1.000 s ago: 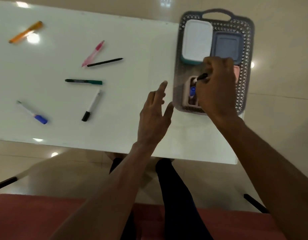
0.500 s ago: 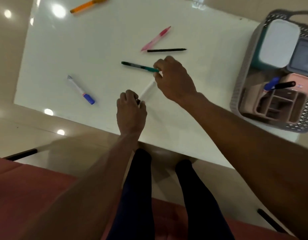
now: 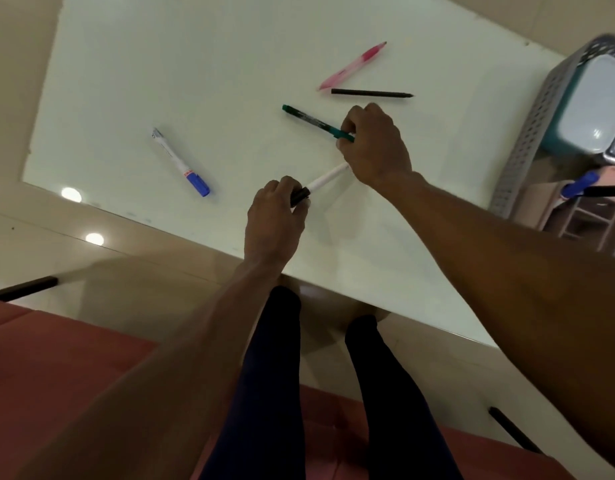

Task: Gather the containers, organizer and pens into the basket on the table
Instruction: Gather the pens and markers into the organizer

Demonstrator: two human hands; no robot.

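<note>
Both hands are working pens at once, prob. to cut trips to the basket (image 3: 527, 133). Left hand (image 3: 274, 220) is pinching the black cap end of a white marker (image 3: 325, 177), grip clamped on it w/ fingers curled round the cap; the barrel is angling up toward the right hand, so it looks lifted off the tabletop (image 3: 195, 64) or just leaving it, can't tell which. Right hand (image 3: 375, 147) is closing on the teal end of the green pen (image 3: 314, 122), thumb & fingertips pinched round that end, while the rest of the pen is lying out to the left. Taking each by an end is likely making them easy to drop upright into the organizer (image 3: 583, 216). Organizer is sitting in the basket at the right edge, already carrying a blue-capped marker (image 3: 581, 183) & a black pen (image 3: 607, 191); the teal container w/ white lid (image 3: 590, 109) is sitting in the basket beyond it. Waiting on the tabletop, well apart from the basket: blue-cap white marker (image 3: 179, 161) on the left, pink pen (image 3: 352, 65) & thin black pen (image 3: 371, 93) just beside each other further back. Judging roughly halfway on pens.
</note>
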